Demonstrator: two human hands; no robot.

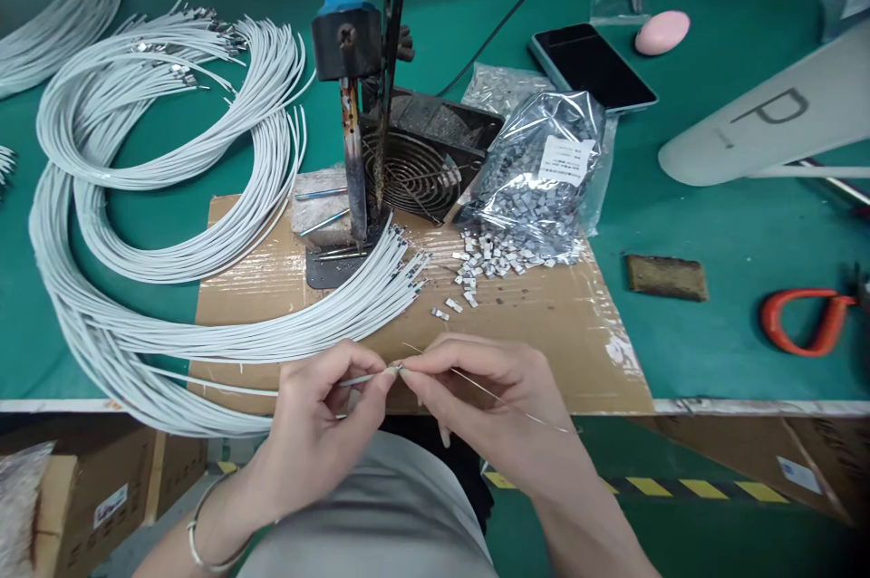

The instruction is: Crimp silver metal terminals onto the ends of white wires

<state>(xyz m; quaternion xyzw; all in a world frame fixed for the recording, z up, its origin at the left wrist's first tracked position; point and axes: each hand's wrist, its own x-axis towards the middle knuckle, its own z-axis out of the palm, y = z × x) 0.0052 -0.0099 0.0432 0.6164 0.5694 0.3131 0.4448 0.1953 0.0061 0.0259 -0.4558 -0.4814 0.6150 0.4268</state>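
Note:
My left hand (333,424) is closed in a pinch around the end of a white cable (360,379), whose tail runs left to the bundle. My right hand (496,406) meets it fingertip to fingertip, pinching at the cable's tip, where a tiny metallic bit shows between the fingers; its exact shape is hidden. A thin strand of solder wire (479,386) passes through my right hand and sticks out on both sides. Beyond the hands, a bundle of white cables (319,329) lies with its ends under the soldering iron (354,161).
Small metal connectors (499,254) are spilled from a clear plastic bag (536,170) onto the cardboard sheet (544,351). A fan (414,166) stands behind the iron. Coiled cables (88,143) lie left. At right are a phone (591,66), a brown sponge (666,277) and red-handled pliers (808,324).

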